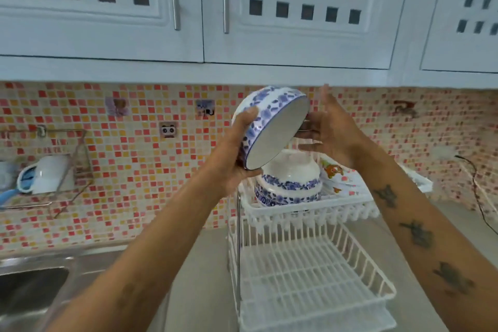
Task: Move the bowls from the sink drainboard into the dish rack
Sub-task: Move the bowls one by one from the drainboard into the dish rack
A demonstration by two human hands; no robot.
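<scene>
- Blue-and-white bowl [272,127]: held in the air in front of the mosaic backsplash [134,159], above the top tier of my white dish rack [310,259]. It is tipped on its side, the open mouth facing down and to my right, the foot toward the upper left; the rim runs on a slant from upper right to lower left.
- My left hand [237,153]: wrapped around the bowl's lower-left wall, thumb across the patterned outside, fingers under the rim. It carries the bowl.
- My right hand [331,132]: spread wide, palm facing the bowl's mouth, fingertips at the rim's right edge; whether they press on it I cannot tell.
- Stacked bowls [288,183]: two, same blue pattern, upside down in the rack's top tier, directly below the held bowl.
- Patterned plate [336,175]: standing tilted just right of the stack in the same tier.
- Rack's lower tier: bare wire.
- Steel sink [32,286]: lower left, well apart from the rack.
- White cabinets [242,8]: overhead.
</scene>
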